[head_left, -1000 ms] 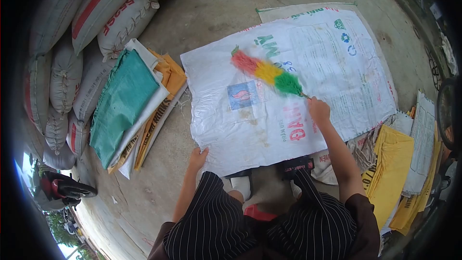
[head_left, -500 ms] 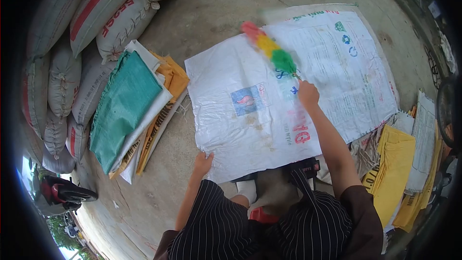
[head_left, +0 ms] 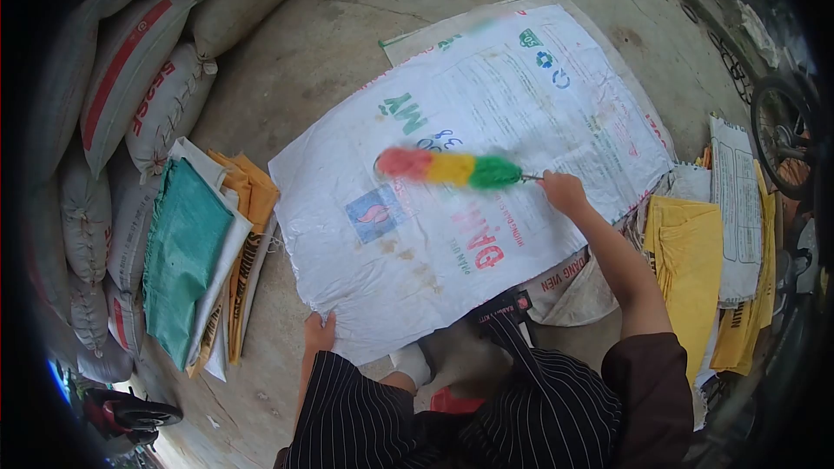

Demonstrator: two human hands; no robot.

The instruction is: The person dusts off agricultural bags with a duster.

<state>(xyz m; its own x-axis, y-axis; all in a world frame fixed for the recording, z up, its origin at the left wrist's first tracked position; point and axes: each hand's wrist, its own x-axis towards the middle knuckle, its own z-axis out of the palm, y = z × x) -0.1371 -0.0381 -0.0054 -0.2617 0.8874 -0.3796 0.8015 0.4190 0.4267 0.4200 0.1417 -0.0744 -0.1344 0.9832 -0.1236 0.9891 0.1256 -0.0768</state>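
Observation:
A large white printed woven sack [head_left: 347,287] lies spread flat in front of me, with a blue square logo and red and green lettering. My left hand [head_left: 320,330] pinches its near left corner, where the fabric wrinkles. In my right hand [head_left: 565,193] is the thin handle of a feather duster [head_left: 447,168], banded red, yellow and green. The duster's fluffy head points left over the middle of the sack, slightly blurred. More sack material shows beneath the far edge of the white one.
Filled sacks [head_left: 122,78] are piled at the left. Beside them lie folded green [head_left: 182,247] and orange bags. Folded yellow bags [head_left: 682,252] lie at the right, near a bicycle wheel [head_left: 782,135]. A motorbike wheel [head_left: 143,411] shows at lower left.
The duster has swung from pointing up and away to pointing left, lower over the sack. My left hand keeps its hold on the corner. The whole view has shifted somewhat.

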